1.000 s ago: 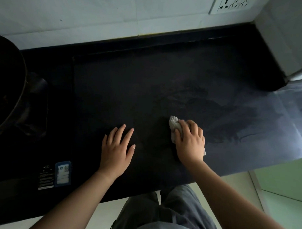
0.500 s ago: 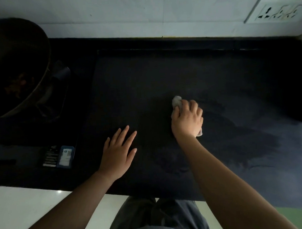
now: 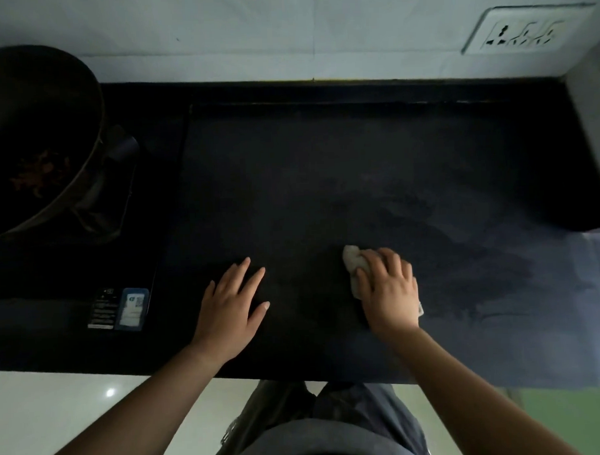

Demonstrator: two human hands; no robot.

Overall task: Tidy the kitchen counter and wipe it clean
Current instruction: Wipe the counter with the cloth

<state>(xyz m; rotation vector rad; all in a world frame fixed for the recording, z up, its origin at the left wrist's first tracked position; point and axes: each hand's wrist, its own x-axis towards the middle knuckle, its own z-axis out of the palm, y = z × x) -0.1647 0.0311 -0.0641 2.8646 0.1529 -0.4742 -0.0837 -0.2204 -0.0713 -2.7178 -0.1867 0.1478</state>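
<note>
Right hand grips pale cloth pressed onto dark counter, frame centre-right; left hand flat, fingers spread, beside it; wok upper left.

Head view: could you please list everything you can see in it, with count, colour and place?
counter: one, black, centre
wet streaks: a patch, darker, counter's right part
cloth: one, whitish, on the counter under the right hand
hob: one, black, left of the counter
pan: one, dark, far left on the hob, brownish bits inside
stickers: two, one black and one blue-white, hob's near corner
wall: one, white, behind the counter
socket: one, white, wall's upper right
floor: pale, bottom left
trousers: grey, bottom centre
left hand: flat on the counter
right hand: grips the cloth
</note>
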